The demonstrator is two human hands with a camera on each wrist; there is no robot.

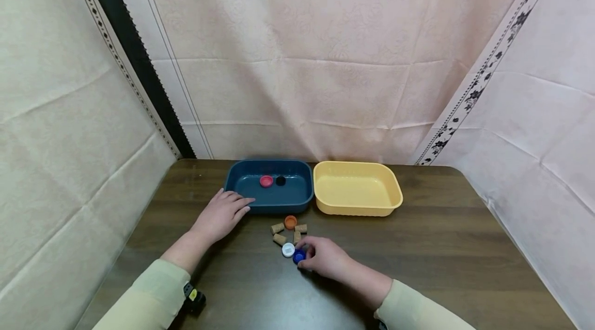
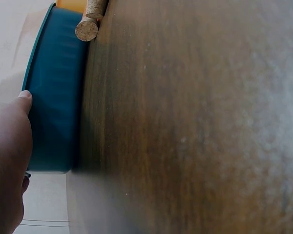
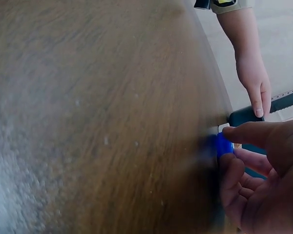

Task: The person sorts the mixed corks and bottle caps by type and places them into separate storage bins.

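Note:
My right hand point(image 1: 327, 257) pinches a blue bottle cap point(image 1: 299, 256) between thumb and fingers, low over the table; the right wrist view shows the cap point(image 3: 225, 145) at the fingertips. Touching or close beside it lies a white cap point(image 1: 288, 250). Just beyond are several corks point(image 1: 280, 239) and an orange cap point(image 1: 290, 222). With fairly straight fingers, my left hand point(image 1: 223, 216) rests on the left front corner of a dark blue tray point(image 1: 274, 208). The left wrist view has the thumb tip point(image 2: 25, 94) on its rim. Inside that tray lie a pink cap point(image 1: 266, 181) and a black cap point(image 1: 281, 181).
A yellow tray point(image 1: 355, 209) stands right beside the blue one, near the back edge of the wooden table point(image 1: 441, 247). Pale cloth point(image 1: 325, 87) hangs behind the table and along both sides.

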